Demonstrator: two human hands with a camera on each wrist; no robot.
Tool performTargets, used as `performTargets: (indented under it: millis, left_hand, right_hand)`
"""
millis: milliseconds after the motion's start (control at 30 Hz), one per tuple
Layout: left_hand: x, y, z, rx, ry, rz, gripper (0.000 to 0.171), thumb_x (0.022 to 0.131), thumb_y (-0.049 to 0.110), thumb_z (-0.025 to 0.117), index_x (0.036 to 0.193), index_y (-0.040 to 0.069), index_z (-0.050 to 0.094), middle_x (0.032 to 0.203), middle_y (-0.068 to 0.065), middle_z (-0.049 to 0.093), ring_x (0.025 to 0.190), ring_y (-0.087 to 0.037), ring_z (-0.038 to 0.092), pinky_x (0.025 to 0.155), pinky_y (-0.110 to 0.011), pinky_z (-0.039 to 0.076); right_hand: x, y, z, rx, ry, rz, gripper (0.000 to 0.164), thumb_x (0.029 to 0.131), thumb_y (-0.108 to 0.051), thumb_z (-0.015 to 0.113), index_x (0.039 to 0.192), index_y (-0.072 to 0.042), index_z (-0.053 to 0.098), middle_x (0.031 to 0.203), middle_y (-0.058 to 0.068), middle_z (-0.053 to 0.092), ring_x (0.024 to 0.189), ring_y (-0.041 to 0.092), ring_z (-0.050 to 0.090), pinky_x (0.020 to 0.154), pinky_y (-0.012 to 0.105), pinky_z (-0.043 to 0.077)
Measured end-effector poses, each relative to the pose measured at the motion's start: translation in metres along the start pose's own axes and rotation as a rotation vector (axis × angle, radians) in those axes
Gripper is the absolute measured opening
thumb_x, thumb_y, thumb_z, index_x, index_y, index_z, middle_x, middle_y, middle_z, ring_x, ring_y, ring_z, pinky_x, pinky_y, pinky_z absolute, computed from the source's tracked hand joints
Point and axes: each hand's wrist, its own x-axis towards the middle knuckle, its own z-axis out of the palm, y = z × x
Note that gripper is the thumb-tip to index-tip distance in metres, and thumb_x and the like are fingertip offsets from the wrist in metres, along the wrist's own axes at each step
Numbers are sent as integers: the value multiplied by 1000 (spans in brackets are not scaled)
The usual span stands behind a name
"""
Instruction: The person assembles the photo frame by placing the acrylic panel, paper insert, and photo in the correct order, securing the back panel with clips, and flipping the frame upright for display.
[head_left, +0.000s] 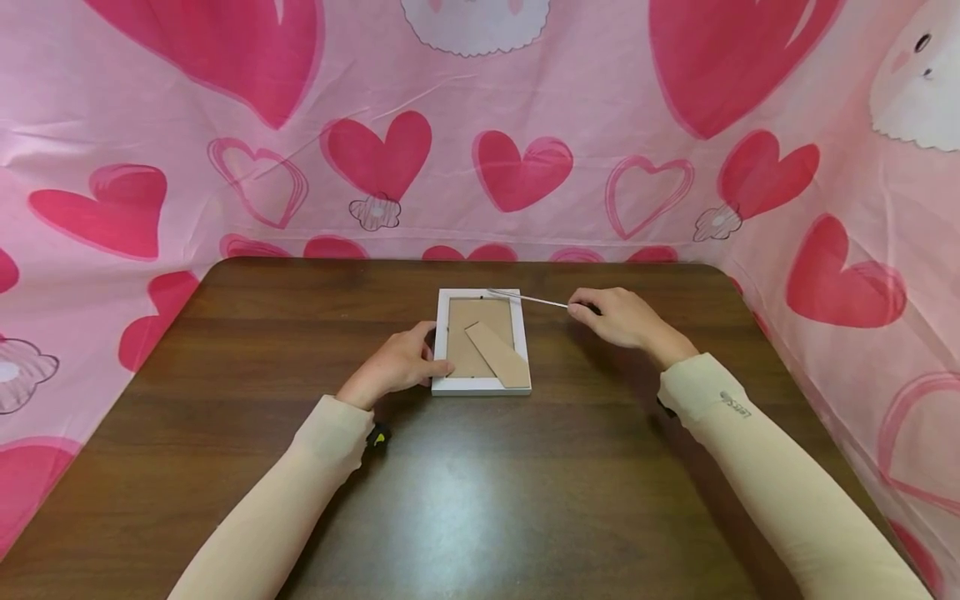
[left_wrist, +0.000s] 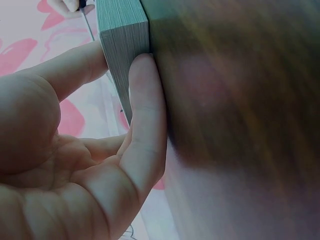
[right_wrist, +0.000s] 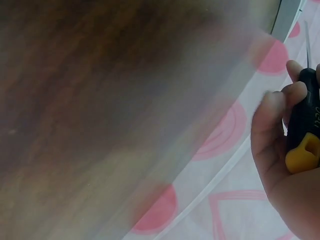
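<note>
A white picture frame (head_left: 480, 384) lies back side up on the table, showing its brown backing board (head_left: 465, 312) and a slanted easel stand (head_left: 498, 357). My left hand (head_left: 397, 360) grips the frame's left side, thumb over the border near the lower left corner. In the left wrist view, fingers press along the frame's grooved side (left_wrist: 120, 60). From the right, my right hand (head_left: 622, 317) holds a screwdriver (right_wrist: 306, 112) by its black and yellow handle. Its thin metal shaft (head_left: 543, 302) points left, with the tip over the frame's top border.
The dark brown wooden table (head_left: 480, 500) extends around the frame on all sides. Behind it and at both sides hangs a pink cloth (head_left: 450, 92) with red hearts. A small black and yellow item (head_left: 378, 437) shows at the left sleeve's cuff.
</note>
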Motion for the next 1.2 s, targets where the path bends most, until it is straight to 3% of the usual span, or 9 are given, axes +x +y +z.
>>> performTargets:
  millis: [333,500,700,900,1200]
  left_hand:
    - [1,-1,0,5,6,3,80,85,32,73,146,8,27,88,-10,57,66,-15,63,66,-34,51]
    - [1,-1,0,-2,0,-4,80,86,32,73,146,8,26,89,-10,57,67,-15,63,68,-34,51]
    - [2,-1,0,3,4,0,80,86,33,73,146,8,26,88,-10,57,67,-15,63,66,-34,51]
    - [1,-1,0,-8,6,-2,80,86,32,72,147,9,26,89,-10,57,67,-15,62,66,-34,51]
    - [0,0,0,2,7,0,80,85,32,73,146,8,27,88,-10,57,66,-15,62,65,-34,51]
  right_hand:
    - [8,1,-4,24,-71,-16,25,98,-38,53,112,-21,65,102,-4,65,97,19,57,90,47,45]
    - [9,0,-6,32,-75,-16,24,98,-38,54,112,-21,65,102,-5,64,95,17,57,88,46,47]
    - [13,-3,-11,-3,-61,-57,22,98,-36,55,109,-20,65,95,-6,65,88,16,57,83,44,47]
    - [21,-12,-24,-55,-109,-77,21,97,-36,55,110,-23,66,92,-6,64,82,16,55,78,43,47]
    - [35,-21,-42,-145,-167,-116,20,96,-34,56,108,-23,67,98,-6,65,92,17,57,87,44,47]
